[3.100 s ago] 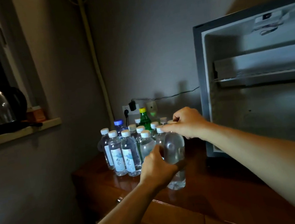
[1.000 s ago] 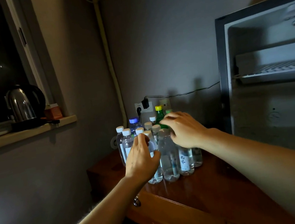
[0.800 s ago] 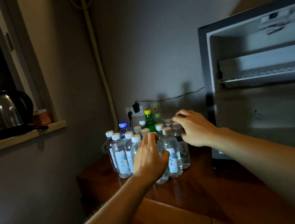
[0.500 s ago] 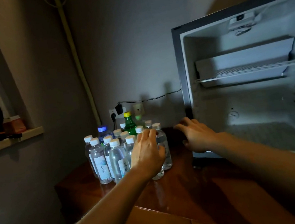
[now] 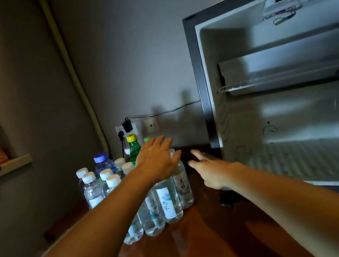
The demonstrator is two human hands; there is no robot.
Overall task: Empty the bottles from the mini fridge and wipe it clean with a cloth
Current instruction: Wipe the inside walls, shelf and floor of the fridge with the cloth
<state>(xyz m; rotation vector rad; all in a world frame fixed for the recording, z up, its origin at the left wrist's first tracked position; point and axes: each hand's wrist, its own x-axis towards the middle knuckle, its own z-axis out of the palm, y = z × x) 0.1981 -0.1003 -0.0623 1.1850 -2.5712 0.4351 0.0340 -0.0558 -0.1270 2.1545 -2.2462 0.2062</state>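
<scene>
Nothing remains in the mini fridge point(image 5: 298, 153), open and bare. Bottles point(image 5: 166, 203) crowd the cabinet top point(image 5: 213, 242) beside it; a careless sweep could topple them. Left hand point(image 5: 158, 162) hovers flat above their caps, right hand point(image 5: 211, 170) spread, holding nothing.

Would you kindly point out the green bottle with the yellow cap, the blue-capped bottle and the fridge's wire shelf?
Green plastic bottle with yellow cap point(image 5: 135, 149), head view, shoulder.
Blue-capped clear bottle point(image 5: 101, 157), head view, cap.
White wire fridge shelf point(image 5: 270, 80), head view, front rail.
</scene>
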